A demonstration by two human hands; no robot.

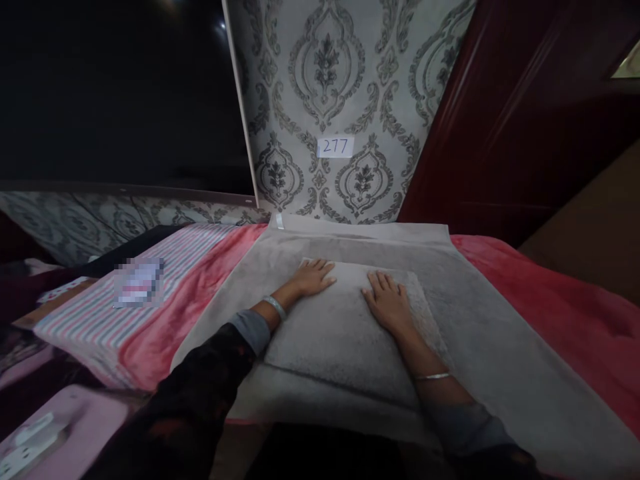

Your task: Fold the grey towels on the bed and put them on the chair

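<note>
Left hand (313, 279), right hand (387, 303) on towel (340, 340)

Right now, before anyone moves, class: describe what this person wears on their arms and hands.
The left hand and right hand are ungloved. The left wrist wears a broad silver-coloured bangle, the right a thin silver-coloured bangle. Each forearm comes out of a grey-blue cuff, and over that lies a black sleeve with faint reddish patterning.

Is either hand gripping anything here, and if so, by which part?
Nothing is gripped: the left hand and right hand both lie flat, palms down, on top of the folded grey towel, near its far edge.
</note>
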